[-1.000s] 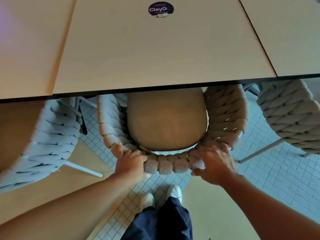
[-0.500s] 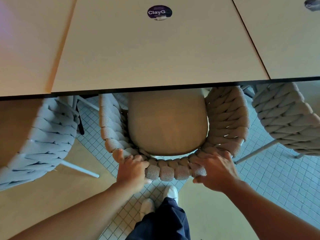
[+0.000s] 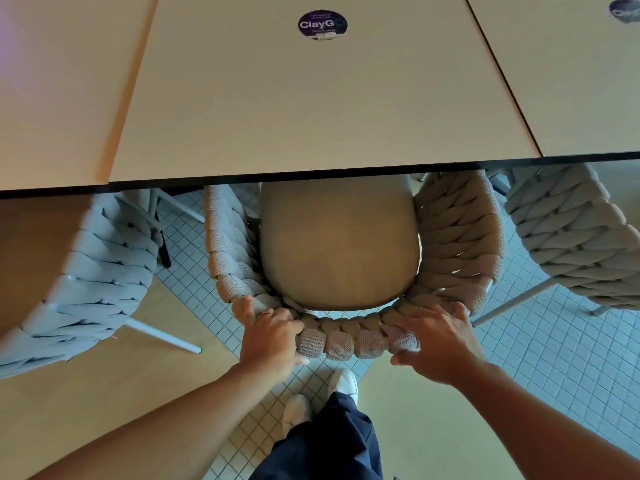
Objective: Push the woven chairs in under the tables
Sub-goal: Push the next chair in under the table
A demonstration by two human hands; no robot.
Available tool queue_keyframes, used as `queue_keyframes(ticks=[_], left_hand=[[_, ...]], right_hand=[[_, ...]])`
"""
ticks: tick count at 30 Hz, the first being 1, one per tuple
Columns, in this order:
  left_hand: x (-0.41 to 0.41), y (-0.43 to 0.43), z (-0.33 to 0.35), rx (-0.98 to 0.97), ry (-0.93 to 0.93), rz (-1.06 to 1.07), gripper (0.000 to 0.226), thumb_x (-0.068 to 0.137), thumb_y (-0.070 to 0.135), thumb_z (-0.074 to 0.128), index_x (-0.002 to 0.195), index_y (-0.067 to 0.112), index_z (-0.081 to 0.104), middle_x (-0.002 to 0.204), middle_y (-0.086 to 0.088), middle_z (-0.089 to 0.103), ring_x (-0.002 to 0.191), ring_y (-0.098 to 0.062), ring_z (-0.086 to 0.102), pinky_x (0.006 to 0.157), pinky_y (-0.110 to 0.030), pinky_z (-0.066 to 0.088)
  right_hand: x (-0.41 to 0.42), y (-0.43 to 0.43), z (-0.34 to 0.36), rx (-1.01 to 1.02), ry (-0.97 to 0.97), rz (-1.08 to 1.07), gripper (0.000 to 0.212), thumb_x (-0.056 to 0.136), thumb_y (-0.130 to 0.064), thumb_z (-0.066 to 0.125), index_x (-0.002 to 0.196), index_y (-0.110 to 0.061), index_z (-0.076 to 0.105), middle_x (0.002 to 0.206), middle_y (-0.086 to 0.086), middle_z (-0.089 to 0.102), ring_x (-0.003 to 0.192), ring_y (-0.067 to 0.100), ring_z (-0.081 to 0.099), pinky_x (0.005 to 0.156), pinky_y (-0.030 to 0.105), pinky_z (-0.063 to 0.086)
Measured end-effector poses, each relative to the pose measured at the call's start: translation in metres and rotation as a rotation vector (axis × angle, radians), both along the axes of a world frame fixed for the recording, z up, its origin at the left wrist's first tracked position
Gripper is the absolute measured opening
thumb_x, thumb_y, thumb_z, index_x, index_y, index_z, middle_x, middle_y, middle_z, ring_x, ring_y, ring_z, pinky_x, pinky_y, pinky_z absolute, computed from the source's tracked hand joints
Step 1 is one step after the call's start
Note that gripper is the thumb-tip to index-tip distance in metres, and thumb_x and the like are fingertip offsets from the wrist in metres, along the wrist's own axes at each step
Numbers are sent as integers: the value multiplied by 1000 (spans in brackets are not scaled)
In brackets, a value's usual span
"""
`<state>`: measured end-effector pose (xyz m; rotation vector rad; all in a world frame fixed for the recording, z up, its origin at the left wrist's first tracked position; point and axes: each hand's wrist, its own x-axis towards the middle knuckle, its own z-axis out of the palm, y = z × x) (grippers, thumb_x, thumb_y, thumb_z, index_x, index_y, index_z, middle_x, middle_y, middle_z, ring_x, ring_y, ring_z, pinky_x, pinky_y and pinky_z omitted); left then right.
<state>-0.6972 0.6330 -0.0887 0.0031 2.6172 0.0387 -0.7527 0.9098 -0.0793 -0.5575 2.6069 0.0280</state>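
The woven chair (image 3: pixel 346 342) stands in the middle of the frame, its front tucked beneath the near edge of the pale table (image 3: pixel 311 109). Its beige seat cushion (image 3: pixel 339 247) and thick braided back rim show below that dark edge.

The left grip (image 3: pixel 273 337) clasps the rim at the lower left of the curve, fingers curled over the top and thumb underneath, with a thin ring (image 3: pixel 266 313) on one finger. The right grip (image 3: pixel 440 341) clasps the rim at the lower right, fingers spread over the braid and thumb below it.

A second woven chair (image 3: pixel 104 271), greyer, stands at the left of the frame, and a third woven chair (image 3: pixel 571 244) at the right, both partly under the table. A round purple sticker (image 3: pixel 322 24) reading "ClayG" lies on the table at the upper centre. Below, white shoes (image 3: pixel 343 381) and dark blue trousers (image 3: pixel 332 441) stand on the small-tiled floor (image 3: pixel 554 358).
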Motion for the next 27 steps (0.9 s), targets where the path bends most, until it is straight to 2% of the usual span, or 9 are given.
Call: queue_keyframes(ticks=[14,22,27], left_hand=[[9,-6,1,16,-4,-15,52,76,63,65,119,34,58,123,11,52,124,-18,45,113,-56,-10],[11,-5,-2,33,0,-20,53,74,64,66,119,36,58,123,12,52,124,-18,46,114,-57,-5],[7,-13,1,60,-29,10,50,72,60,69,116,36,61,120,15,55,121,-12,49,112,-55,-6]], right_hand=[[12,-4,2,-10,9,-25,72,67,-80,57,132,-50,47,123,-24,57,118,9,46,99,40,18],[15,-1,1,-34,31,-24,73,69,-79,58,134,-48,47,126,-25,56,120,9,46,101,41,16],[20,-4,-4,-83,33,-54,69,69,-74,63,131,-48,52,126,-21,58,119,12,47,104,45,13]])
